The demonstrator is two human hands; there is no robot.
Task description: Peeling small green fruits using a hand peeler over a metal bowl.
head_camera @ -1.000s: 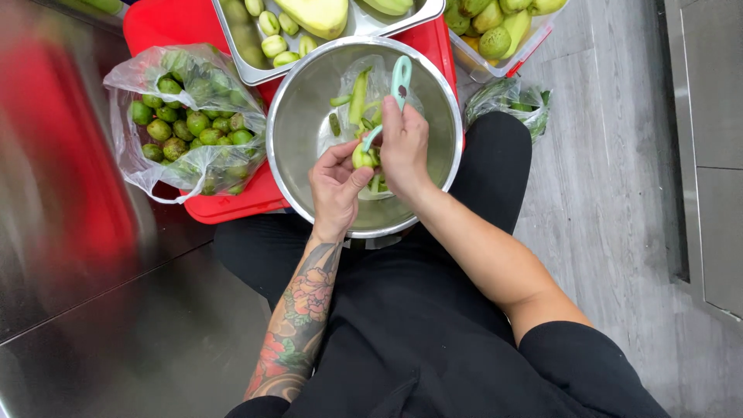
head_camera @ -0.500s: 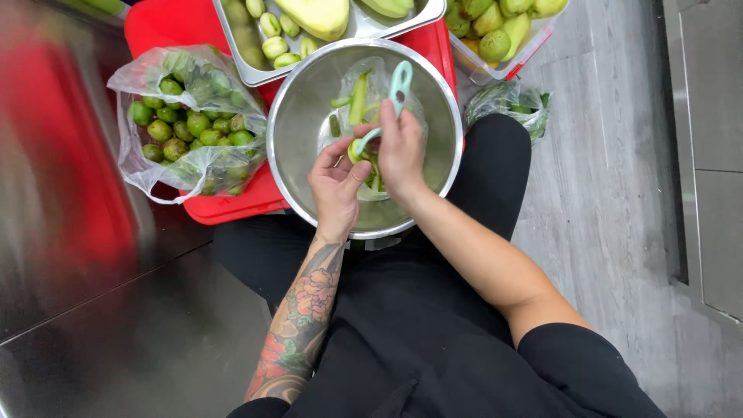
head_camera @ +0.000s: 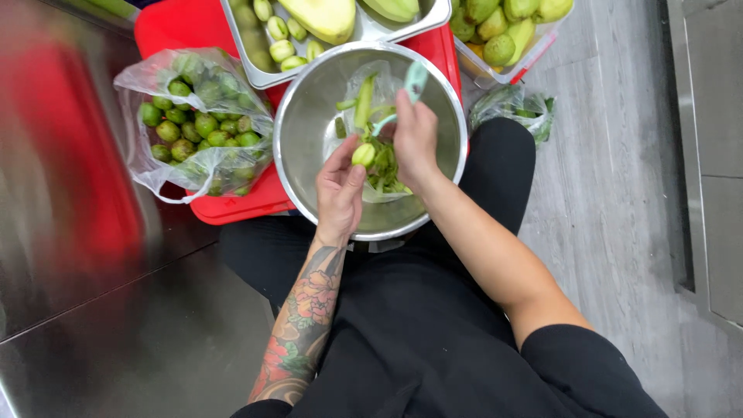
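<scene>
My left hand point(head_camera: 339, 184) grips a small green fruit point(head_camera: 363, 154) over a steel bowl point(head_camera: 302, 139) that rests on my lap. My right hand point(head_camera: 415, 138) holds a light green peeler point(head_camera: 413, 83) with its blade end at the fruit. Green peel strips point(head_camera: 364, 101) lie in the bowl, partly on a clear plastic bag inside it.
A clear bag of small green fruits point(head_camera: 193, 124) sits on a red tray point(head_camera: 186, 27) at left. A steel tray point(head_camera: 364, 27) of peeled pieces is behind the bowl. A clear tub of green fruit point(head_camera: 503, 39) and a bag of greens point(head_camera: 511, 104) lie right.
My hands stay over the bowl. The fruit has turned a little in my left hand, and the peeler has shifted slightly against it.
</scene>
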